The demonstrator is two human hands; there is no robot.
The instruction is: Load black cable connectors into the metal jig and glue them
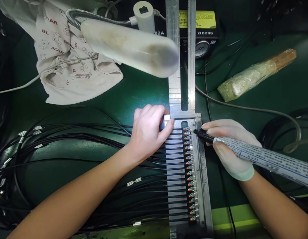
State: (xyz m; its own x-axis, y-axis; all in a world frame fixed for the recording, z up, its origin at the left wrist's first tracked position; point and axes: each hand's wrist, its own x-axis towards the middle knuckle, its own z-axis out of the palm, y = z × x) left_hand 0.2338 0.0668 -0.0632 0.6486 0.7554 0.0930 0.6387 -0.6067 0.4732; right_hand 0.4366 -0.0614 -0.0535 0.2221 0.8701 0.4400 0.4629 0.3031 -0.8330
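My gloved right hand (232,146) grips a pen-shaped tool (263,159) with a printed white barrel and black nose. Its thin tip meets the top end of a row of small cable connectors (188,157) with orange and green parts. These sit in a metal fixture (175,186), with black cables (106,139) running off to the left. Bare, my left hand (150,129) rests at the fixture's upper left edge. Its thumb and forefinger close around a small silver metal block (167,117); the other fingers are curled and partly hidden.
A white lamp head (134,46) hangs over the fixture's rail (175,89). Printed cloth (76,73) lies upper left, and a black box with a gauge (202,49) stands behind. At right lies a wrapped bar (256,76). Silver sleeves (134,181) sit on the cables.
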